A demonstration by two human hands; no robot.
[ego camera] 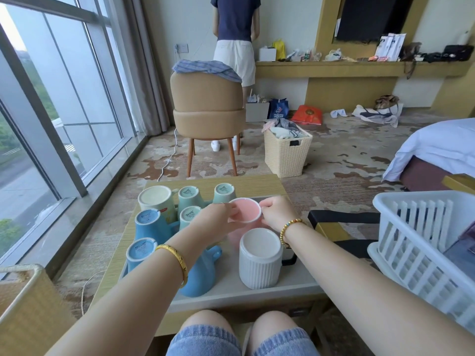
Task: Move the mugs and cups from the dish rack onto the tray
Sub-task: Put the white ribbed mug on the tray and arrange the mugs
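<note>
tray (295, 281): pink cup (244, 210) seemingly between hands

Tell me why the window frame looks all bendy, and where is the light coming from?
Head view: the wide-angle lens bows the window frame near the picture's left edge. Soft daylight enters through that window, so the pink cup, held by the left hand and right hand, shows no glare and only faint shadows.

just one cam here, head-mounted, looking forward and down over the wearer's knees. The tray (270, 291) sits close at 6 o'clock, the chair (207, 104) far off at 12, the window (51, 98) at 9 to 10.
</note>
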